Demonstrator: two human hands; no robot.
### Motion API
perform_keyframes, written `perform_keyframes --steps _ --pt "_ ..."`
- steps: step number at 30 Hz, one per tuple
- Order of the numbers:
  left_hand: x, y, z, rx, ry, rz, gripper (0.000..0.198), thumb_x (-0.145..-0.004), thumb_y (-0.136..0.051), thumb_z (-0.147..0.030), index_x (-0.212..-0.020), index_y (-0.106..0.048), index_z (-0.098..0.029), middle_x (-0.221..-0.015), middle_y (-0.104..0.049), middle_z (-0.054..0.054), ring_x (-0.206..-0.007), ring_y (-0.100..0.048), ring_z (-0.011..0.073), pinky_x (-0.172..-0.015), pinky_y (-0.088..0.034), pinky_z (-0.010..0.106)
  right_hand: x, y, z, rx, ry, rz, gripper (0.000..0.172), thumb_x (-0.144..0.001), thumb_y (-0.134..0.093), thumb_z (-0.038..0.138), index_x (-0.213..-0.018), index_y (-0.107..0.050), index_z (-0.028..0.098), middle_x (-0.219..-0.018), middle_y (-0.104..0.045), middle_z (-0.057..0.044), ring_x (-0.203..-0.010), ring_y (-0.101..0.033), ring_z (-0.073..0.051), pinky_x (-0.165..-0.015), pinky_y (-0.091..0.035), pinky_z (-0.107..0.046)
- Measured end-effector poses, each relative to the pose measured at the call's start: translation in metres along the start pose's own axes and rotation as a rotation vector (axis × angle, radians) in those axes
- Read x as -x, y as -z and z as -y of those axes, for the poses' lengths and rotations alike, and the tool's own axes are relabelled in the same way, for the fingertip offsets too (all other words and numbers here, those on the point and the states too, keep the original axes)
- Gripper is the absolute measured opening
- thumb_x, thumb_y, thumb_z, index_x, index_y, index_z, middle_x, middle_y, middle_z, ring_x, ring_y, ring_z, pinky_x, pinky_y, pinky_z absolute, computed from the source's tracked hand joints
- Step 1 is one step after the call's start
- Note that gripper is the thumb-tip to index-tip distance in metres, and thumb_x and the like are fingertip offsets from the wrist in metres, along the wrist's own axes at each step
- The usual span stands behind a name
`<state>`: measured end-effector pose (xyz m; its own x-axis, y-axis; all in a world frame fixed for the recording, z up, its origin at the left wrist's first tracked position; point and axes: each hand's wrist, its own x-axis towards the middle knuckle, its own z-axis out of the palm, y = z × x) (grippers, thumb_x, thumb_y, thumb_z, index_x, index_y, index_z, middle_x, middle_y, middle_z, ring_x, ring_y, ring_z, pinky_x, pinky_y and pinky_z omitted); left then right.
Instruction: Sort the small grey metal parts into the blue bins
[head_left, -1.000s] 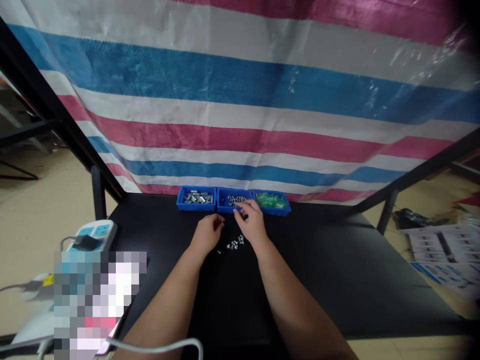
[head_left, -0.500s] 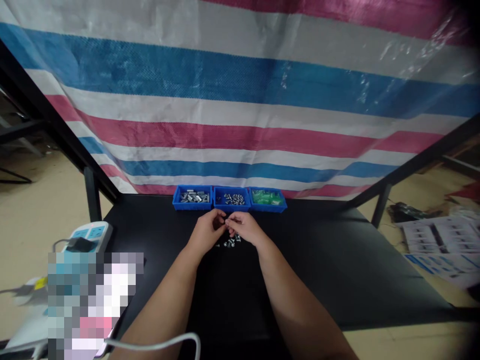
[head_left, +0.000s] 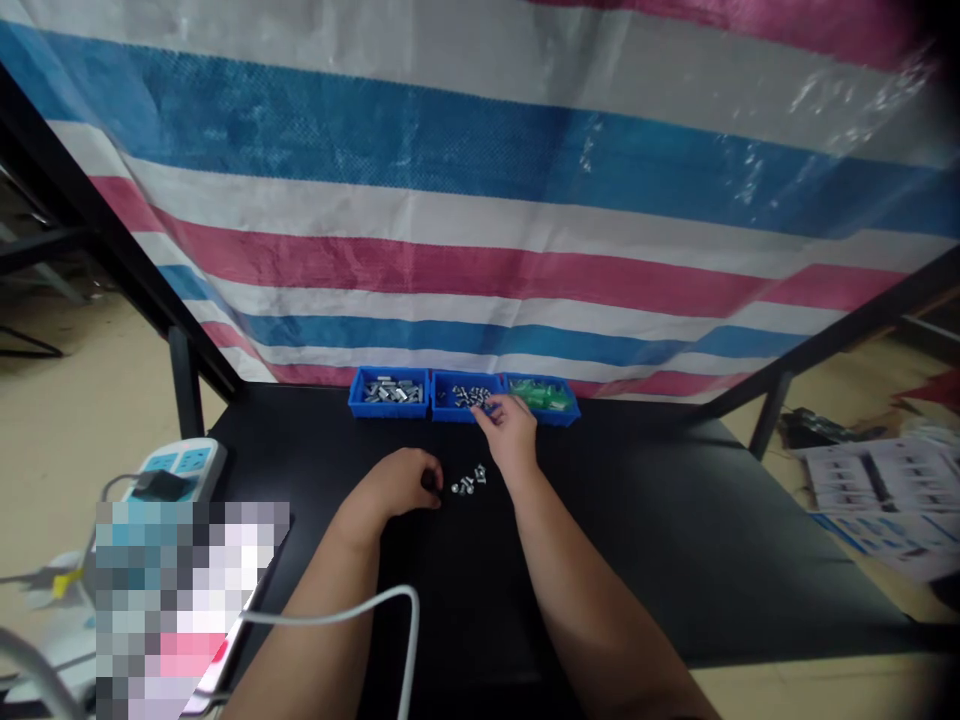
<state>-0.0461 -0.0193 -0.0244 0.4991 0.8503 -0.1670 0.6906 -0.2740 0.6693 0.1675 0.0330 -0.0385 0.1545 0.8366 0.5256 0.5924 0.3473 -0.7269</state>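
Several screws (head_left: 468, 487) are out in front of the middle blue bin (head_left: 452, 414), many more inside; right hand (head_left: 513, 430) at its near-right corner, left hand (head_left: 405, 482) front-left, both curled, whether gripping anything unclear.

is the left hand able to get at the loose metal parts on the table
Probably yes: the left hand is right beside the loose metal parts, with nothing visible between them.

The right hand (head_left: 513, 432) is returning to the middle blue bin (head_left: 448, 414); the left hand (head_left: 399, 481) is drawing back beside loose screws (head_left: 469, 488).
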Motion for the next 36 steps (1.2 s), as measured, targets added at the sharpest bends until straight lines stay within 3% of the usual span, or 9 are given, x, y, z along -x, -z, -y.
perform_keyframes --steps 4,9,14,21,23,25,28,32,36 --pt "-0.002 -0.002 0.002 -0.023 0.005 -0.081 0.010 -0.071 -0.073 -0.020 -0.080 -0.076 -0.024 -0.080 -0.073 0.002 -0.075 -0.066 0.0199 -0.068 -0.043 0.028 0.006 0.009 0.006 0.061 0.096 0.061 0.015 -0.088 -0.063 0.032 -0.090 -0.071 0.020 -0.094 -0.064 -0.007 -0.071 -0.058 -0.017 -0.071 -0.053 -0.031" --pt "-0.008 -0.005 -0.005 0.071 -0.038 -0.284 0.011 -0.081 -0.067 -0.021 -0.088 -0.075 -0.022 -0.089 -0.074 0.004 -0.080 -0.066 0.0189 -0.075 -0.047 0.029 0.017 0.014 0.009 -0.129 0.081 0.381 0.019 -0.090 -0.061 0.032 -0.102 -0.073 0.022 -0.086 -0.071 -0.004 -0.071 -0.065 -0.017 -0.068 -0.054 -0.029" --pt "-0.017 -0.017 -0.014 0.340 -0.093 -0.468 0.015 -0.087 -0.064 -0.029 -0.095 -0.072 -0.019 -0.093 -0.074 0.004 -0.082 -0.068 0.0178 -0.078 -0.050 0.028 0.023 0.003 0.005 -0.432 -0.107 0.541 0.027 -0.090 -0.063 0.042 -0.102 -0.073 0.021 -0.090 -0.075 -0.005 -0.074 -0.071 -0.018 -0.071 -0.059 -0.032" --pt "-0.018 -0.022 -0.017 0.450 -0.111 -0.569 0.016 -0.085 -0.068 -0.033 -0.090 -0.063 -0.019 -0.087 -0.071 0.002 -0.079 -0.066 0.0158 -0.074 -0.050 0.025 0.022 -0.001 0.005 -0.600 -0.359 0.631 0.034 -0.079 -0.073 0.051 -0.082 -0.066 0.018 -0.064 -0.067 0.000 -0.054 -0.066 -0.015 -0.056 -0.058 -0.029" --pt "-0.018 -0.020 -0.017 0.463 -0.136 -0.573 0.020 -0.084 -0.069 -0.032 -0.096 -0.062 -0.019 -0.089 -0.070 0.003 -0.080 -0.066 0.0158 -0.076 -0.051 0.026 0.018 0.000 0.007 -0.636 -0.330 0.519 0.033 -0.079 -0.073 0.050 -0.082 -0.065 0.019 -0.068 -0.068 0.000 -0.055 -0.066 -0.015 -0.057 -0.058 -0.029" --pt "-0.015 -0.014 -0.017 0.389 -0.154 -0.585 0.021 -0.083 -0.069 -0.030 -0.099 -0.062 -0.019 -0.090 -0.067 0.004 -0.078 -0.064 0.0154 -0.075 -0.050 0.026 0.012 0.001 0.008 -0.623 -0.283 0.293 0.030 -0.081 -0.072 0.048 -0.087 -0.065 0.019 -0.074 -0.069 -0.002 -0.061 -0.068 -0.016 -0.064 -0.059 -0.032" --pt "-0.009 -0.004 -0.014 0.210 -0.205 -0.410 0.016 -0.082 -0.068 -0.027 -0.095 -0.069 -0.019 -0.090 -0.066 0.004 -0.077 -0.061 0.0154 -0.072 -0.048 0.026 0.005 -0.001 0.002 -0.546 -0.253 0.051 0.036 -0.080 -0.073 0.043 -0.106 -0.065 0.019 -0.087 -0.073 -0.006 -0.075 -0.072 -0.020 -0.078 -0.060 -0.037" --pt "-0.004 0.001 -0.008 0.082 -0.200 -0.101 0.023 -0.075 -0.075 -0.027 -0.098 -0.076 -0.023 -0.087 -0.067 0.003 -0.076 -0.062 0.0168 -0.071 -0.047 0.027 0.006 -0.002 -0.010 -0.321 -0.181 0.066 0.052 -0.078 -0.073 0.034 -0.125 -0.061 0.017 -0.096 -0.073 -0.009 -0.076 -0.069 -0.019 -0.075 -0.059 -0.035" --pt "-0.008 -0.005 -0.004 0.016 -0.170 -0.053 0.017 -0.075 -0.074 -0.023 -0.092 -0.078 -0.025 -0.090 -0.069 0.003 -0.081 -0.063 0.0185 -0.073 -0.046 0.027 0.011 0.005 -0.007 -0.160 -0.033 0.009 0.034 -0.085 -0.063 0.029 -0.117 -0.065 0.018 -0.094 -0.068 -0.008 -0.071 -0.062 -0.016 -0.068 -0.056 -0.030"
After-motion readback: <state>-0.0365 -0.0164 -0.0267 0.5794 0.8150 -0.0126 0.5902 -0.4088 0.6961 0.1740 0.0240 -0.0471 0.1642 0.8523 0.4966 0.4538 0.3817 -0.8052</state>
